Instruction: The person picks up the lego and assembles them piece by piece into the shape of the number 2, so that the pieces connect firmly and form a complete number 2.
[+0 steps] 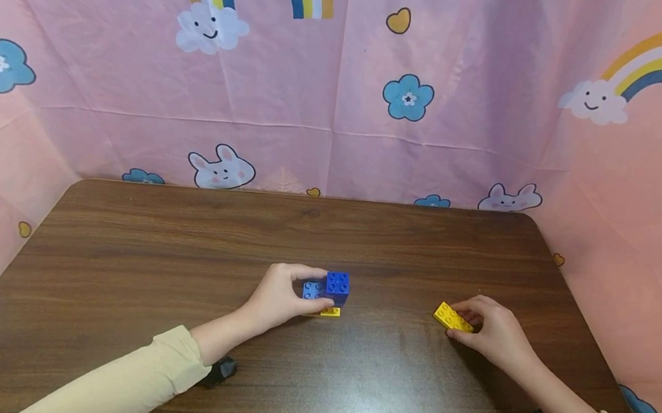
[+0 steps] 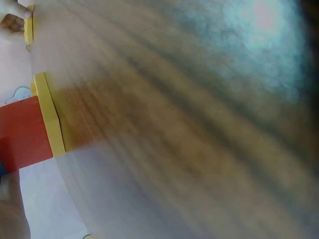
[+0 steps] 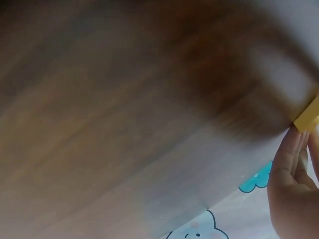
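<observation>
My left hand (image 1: 273, 298) grips a stack of toy building bricks, thumb on the near side and fingers on the far side. At its top right is a dark blue brick (image 1: 337, 288), beside a lighter blue brick (image 1: 313, 290). The left wrist view shows a red brick (image 2: 25, 132) lower in the stack, above a yellow base brick (image 2: 50, 114) at the tabletop. Off to the right, my right hand (image 1: 496, 328) pinches a flat yellow studded brick (image 1: 451, 317) by its right end. Only a corner of that yellow brick (image 3: 306, 117) shows in the right wrist view.
Both hands are over a brown wood-grain table (image 1: 183, 231). A pink patterned cloth (image 1: 354, 101) hangs behind it and along its sides. Dark wrist straps (image 1: 221, 371) show under the cream sleeves (image 1: 131, 374).
</observation>
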`<state>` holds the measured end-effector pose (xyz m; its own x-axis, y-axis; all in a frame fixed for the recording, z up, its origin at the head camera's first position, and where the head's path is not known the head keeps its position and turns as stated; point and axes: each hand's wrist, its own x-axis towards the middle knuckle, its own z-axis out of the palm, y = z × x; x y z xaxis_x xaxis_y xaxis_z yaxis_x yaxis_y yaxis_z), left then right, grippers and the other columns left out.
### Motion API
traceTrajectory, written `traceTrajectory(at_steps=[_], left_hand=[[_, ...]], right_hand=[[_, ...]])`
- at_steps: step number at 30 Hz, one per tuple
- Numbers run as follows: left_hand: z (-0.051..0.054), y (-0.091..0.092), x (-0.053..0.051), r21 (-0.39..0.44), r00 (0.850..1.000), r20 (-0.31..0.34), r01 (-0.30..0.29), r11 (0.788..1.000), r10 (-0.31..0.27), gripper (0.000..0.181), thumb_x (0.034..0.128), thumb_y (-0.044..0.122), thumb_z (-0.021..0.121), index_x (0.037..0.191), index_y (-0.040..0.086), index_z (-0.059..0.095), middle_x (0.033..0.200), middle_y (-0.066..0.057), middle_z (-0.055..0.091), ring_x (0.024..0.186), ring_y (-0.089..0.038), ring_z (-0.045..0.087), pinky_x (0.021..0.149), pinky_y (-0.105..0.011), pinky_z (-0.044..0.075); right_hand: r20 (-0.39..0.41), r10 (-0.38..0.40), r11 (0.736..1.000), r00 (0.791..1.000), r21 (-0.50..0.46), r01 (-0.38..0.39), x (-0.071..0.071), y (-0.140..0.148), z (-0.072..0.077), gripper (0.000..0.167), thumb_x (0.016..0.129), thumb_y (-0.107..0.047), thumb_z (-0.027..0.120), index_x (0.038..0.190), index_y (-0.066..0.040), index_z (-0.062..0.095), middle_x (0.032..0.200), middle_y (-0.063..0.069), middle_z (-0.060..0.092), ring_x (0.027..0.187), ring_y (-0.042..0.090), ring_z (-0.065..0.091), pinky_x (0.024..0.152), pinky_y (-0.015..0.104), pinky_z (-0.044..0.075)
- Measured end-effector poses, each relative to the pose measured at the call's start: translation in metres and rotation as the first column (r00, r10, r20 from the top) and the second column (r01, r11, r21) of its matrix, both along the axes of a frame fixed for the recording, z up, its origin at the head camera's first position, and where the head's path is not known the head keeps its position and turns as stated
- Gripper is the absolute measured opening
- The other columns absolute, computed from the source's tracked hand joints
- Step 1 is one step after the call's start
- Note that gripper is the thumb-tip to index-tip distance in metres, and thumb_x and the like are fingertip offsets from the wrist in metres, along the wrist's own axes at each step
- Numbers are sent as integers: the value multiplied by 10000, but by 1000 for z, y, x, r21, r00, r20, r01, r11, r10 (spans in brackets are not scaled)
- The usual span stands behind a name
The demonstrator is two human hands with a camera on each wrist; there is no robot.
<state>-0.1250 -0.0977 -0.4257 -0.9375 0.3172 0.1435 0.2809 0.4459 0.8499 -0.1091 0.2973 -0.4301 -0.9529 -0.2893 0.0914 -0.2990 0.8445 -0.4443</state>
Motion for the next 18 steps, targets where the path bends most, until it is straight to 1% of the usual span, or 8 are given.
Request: traceTrajectory(at_steps=[4, 7, 14, 18], left_hand=[[1, 0, 0, 2, 1000, 14, 1, 1000, -1, 443, 817, 163, 931, 1212, 19, 791, 1232, -163, 788, 1152, -299, 750, 974, -461, 629], [0, 0, 0, -3, 1000, 11, 1, 1000, -1, 439, 816, 164, 932, 1207, 21, 793, 1227, -163, 790, 1143, -297, 753, 962, -445, 634], [-2, -1, -1, -5, 1000, -16, -1, 1000, 1, 433, 808, 171, 940, 1186, 14, 799, 1200, -173, 796, 1138, -318, 756, 979, -497, 623], [-2, -1, -1, -5, 1000, -16, 4, 1000, -4, 429, 810, 166, 937, 1187, 14, 799, 1201, -169, 796, 1135, -310, 757, 974, -478, 626]], right_hand=[[-20, 16, 1000, 1000, -3, -16, -2, 0, 1, 370, 746, -102, 964, 1068, -36, 794, 929, 14, 725, 829, 158, 674, 715, 279, 622], [-37, 29, 999, 999, -12, -30, -5, 0, 2, 358, 746, -98, 962, 1059, -45, 796, 930, 12, 736, 823, 148, 676, 708, 274, 616], [-60, 58, 998, 997, -23, -60, -11, -3, 7, 352, 754, -76, 953, 1067, -45, 794, 936, 12, 750, 827, 152, 686, 712, 271, 618], [-51, 68, 997, 996, -23, -69, -14, -7, 12, 352, 762, -93, 953, 1075, -45, 798, 942, 13, 754, 829, 150, 683, 708, 271, 611]])
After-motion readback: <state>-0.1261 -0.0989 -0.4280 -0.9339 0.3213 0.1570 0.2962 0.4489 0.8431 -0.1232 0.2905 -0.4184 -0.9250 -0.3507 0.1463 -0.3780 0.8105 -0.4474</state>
